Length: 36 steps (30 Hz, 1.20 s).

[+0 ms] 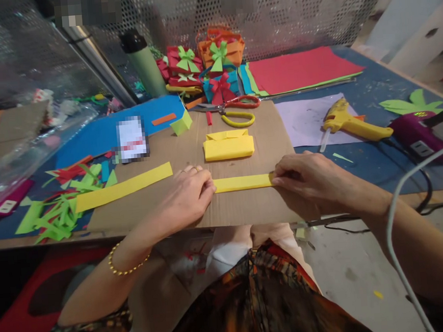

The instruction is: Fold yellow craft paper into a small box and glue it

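A narrow yellow paper strip (pixel 244 183) lies across the cardboard sheet (pixel 225 211), its long edge folded. My left hand (pixel 193 194) pinches its left end, and my right hand (pixel 301 177) pinches the right end. Just beyond the strip sits a folded yellow paper piece (pixel 229 147). Another flat yellow strip (pixel 125 188) rests to the left of my left hand, partly on the cardboard. Scissors with red and yellow handles (pixel 238 118) lie behind the folded piece, near a small red paper scrap (pixel 209 118).
Green scraps (pixel 58 214) pile at the left. A yellow glue gun (pixel 356 122) rests on pale paper at the right, beside a purple device (pixel 414 133) and a white cable (pixel 393 224). Behind stand a green bottle (pixel 147 69), paper bags with bows (pixel 218 56) and red sheets (pixel 302 70).
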Tool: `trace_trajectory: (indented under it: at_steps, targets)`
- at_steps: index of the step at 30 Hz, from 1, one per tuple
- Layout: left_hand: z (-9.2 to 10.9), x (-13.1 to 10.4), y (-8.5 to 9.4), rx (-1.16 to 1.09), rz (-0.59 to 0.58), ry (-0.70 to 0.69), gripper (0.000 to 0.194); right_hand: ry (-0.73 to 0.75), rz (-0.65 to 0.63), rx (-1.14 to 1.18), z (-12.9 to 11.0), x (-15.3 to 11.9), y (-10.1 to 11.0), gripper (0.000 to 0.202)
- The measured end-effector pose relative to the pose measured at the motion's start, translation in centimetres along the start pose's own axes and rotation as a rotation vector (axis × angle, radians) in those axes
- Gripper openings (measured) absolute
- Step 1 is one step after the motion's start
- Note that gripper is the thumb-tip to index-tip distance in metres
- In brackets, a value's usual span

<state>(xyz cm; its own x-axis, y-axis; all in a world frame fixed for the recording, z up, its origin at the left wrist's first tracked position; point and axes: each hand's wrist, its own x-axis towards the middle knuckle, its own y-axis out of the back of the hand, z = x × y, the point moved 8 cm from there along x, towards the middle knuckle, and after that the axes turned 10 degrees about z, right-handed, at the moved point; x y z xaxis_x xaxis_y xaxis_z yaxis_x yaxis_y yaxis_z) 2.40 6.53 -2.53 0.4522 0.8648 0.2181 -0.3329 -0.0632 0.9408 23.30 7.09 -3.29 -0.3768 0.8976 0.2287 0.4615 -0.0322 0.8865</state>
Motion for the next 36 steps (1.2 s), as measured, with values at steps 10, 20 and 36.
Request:
trace_trajectory:
  at_steps: [10,20,36]
  targets:
    - [-0.8,0.1,0.0,-0.092,-0.024,0.077,0.011,-0.037,-0.005,0.032,0.3,-0.2,-0.1,0.01]
    - [0.1,-0.6,0.3,-0.062,0.079,-0.009,0.01,0.017,0.043,-0.013,-0.3,-0.7,0.4,0.011]
    - [4.6,-1.7,-0.2,0.36,0.084,-0.477,0.064,0.087,0.175,-0.014,-1.1,-1.8,0.9,0.009]
